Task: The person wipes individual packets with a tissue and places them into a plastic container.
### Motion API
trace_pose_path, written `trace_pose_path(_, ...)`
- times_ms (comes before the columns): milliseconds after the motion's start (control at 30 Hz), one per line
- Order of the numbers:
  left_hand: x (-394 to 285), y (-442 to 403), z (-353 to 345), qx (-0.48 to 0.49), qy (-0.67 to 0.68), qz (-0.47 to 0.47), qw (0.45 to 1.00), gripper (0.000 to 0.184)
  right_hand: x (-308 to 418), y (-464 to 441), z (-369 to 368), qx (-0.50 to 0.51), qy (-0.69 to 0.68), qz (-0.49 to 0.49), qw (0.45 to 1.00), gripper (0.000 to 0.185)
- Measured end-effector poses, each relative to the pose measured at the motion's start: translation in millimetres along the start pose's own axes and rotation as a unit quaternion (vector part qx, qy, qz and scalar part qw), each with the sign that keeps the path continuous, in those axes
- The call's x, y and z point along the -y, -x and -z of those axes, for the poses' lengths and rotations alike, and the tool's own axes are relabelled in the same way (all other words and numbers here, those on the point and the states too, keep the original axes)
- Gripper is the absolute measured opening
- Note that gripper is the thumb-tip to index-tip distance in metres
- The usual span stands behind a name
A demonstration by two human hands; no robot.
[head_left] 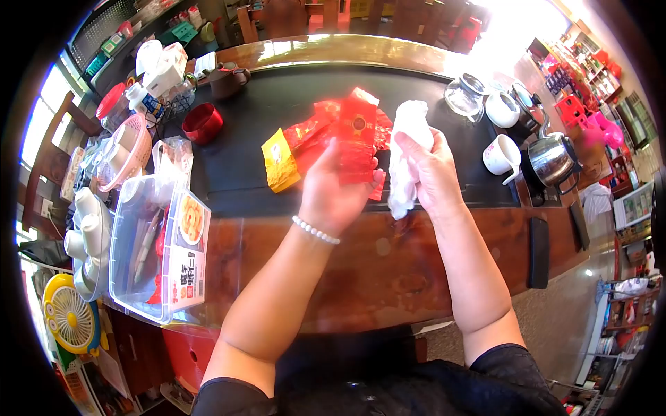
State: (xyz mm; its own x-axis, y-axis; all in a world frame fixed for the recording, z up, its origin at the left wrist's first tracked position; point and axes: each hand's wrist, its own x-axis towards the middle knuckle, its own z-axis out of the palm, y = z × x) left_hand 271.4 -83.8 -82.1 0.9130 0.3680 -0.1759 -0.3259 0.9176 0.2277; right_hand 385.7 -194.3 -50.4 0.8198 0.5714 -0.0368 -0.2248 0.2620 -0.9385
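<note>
Centre of frame: left hand (331, 191), fingers curled round an upright red packet (359, 128), near a yellow packet (280, 163). Just right of centre: right hand (436, 172), thumb and fingers pinching a crumpled white tissue (404, 166).

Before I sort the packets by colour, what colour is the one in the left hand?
That packet is red; the head view shows it best.

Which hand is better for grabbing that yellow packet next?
Probably the left hand: the yellow packet lies close by it. It holds a red packet, so it may need to put that down first. The right hand is farther away and holds a crumpled white thing.
</note>
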Motion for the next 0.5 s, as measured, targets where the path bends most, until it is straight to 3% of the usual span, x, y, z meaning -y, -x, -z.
trace_pose_path(67, 3.3, 1.8, -5.7, 0.032, 0.019, -0.005, 0.999, 0.037, -5.7, -1.0, -0.5, 0.006, -0.093, 0.023, 0.995, 0.043)
trace_pose_path(167, 7.0, 2.4, -6.1, 0.066, 0.022, -0.005, 0.998, 0.039, -26.5, -1.9, 2.1, 0.031, 0.056, 0.155, 0.986, 0.042)
trace_pose_path(200, 9.3, 1.9, -6.9, 0.065, 0.017, -0.006, 0.998, 0.038, -25.0, 8.9, -6.0, 0.044, 0.068, 0.157, 0.984, 0.035)
trace_pose_path(233, 10.2, 1.9, -6.7, 0.063, 0.012, -0.007, 0.998, 0.038, -24.3, 11.6, -8.2, 0.072, 0.179, 0.244, 0.951, 0.032)
trace_pose_path(300, 8.5, -1.3, 3.1, 0.136, 0.008, -0.011, 0.991, 0.034, -23.7, 15.6, -12.0, 0.123, 0.386, 0.401, 0.822, 0.026)
trace_pose_path(367, 5.8, -5.5, 14.9, 0.208, 0.004, -0.016, 0.978, 0.031, -26.4, 30.2, -23.8, 0.159, 0.390, 0.389, 0.820, 0.030)
trace_pose_path(400, 3.6, -3.3, 13.0, 0.147, -0.032, -0.056, 0.987, 0.029, -26.5, 32.6, -26.7, 0.177, 0.369, 0.374, 0.832, 0.028)
trace_pose_path(500, -2.5, -13.8, 22.6, 0.220, 0.044, -0.020, 0.974, 0.028, -25.3, 32.2, -27.9, 0.216, 0.366, 0.381, 0.821, 0.025)
